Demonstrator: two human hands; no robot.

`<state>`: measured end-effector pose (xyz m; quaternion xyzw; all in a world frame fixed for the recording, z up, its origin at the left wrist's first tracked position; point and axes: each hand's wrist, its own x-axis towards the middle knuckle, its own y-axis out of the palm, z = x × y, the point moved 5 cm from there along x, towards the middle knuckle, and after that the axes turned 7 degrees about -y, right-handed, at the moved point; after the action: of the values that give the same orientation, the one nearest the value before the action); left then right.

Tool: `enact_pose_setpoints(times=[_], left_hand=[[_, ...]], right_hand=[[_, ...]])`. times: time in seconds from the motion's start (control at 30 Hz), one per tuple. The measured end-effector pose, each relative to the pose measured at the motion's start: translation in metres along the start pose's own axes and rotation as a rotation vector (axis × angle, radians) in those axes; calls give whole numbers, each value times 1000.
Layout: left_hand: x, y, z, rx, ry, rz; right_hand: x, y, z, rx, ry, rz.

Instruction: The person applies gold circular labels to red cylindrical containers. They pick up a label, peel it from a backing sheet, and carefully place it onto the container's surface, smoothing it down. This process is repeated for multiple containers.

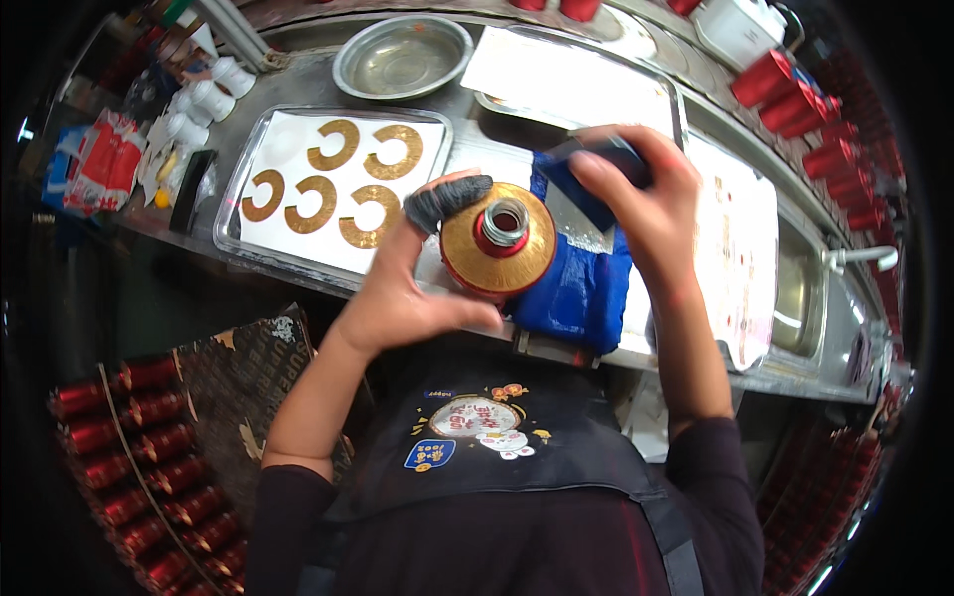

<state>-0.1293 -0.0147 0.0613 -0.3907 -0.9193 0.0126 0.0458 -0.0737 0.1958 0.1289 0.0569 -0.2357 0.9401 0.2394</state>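
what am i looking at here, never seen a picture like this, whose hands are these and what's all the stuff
There is no machine here, just a person working bare-handed. The one picture comes from a wide fisheye camera on their head, looking down, so straight edges bend near the rim.

The left hand, with one finger wrapped in dark grey, has its grip around a red bottle with a gold shoulder and an open, threaded neck. The right hand holds a dark blue object, too blurred to identify.

On the metal counter, a paper-lined tray carries five gold C-shaped pieces. Beyond it sits a round metal basin. Bright blue cloth lies beside the bottle, and a sink is at the right.
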Motion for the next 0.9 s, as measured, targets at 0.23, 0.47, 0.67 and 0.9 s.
enact_pose_setpoints(times=[0.23,0.47,0.67,0.9], left_hand=[[-16,27,-2,333,261,-291],[-6,19,-9,278,229,-138],[-5,18,4,163,130,-47],[-6,18,8,103,103,-70]], right_hand=[[-41,-3,-6,12,-235,116],[26,18,-10,156,-255,332],[57,55,24,163,-286,798],[68,76,29,290,-105,1032]])
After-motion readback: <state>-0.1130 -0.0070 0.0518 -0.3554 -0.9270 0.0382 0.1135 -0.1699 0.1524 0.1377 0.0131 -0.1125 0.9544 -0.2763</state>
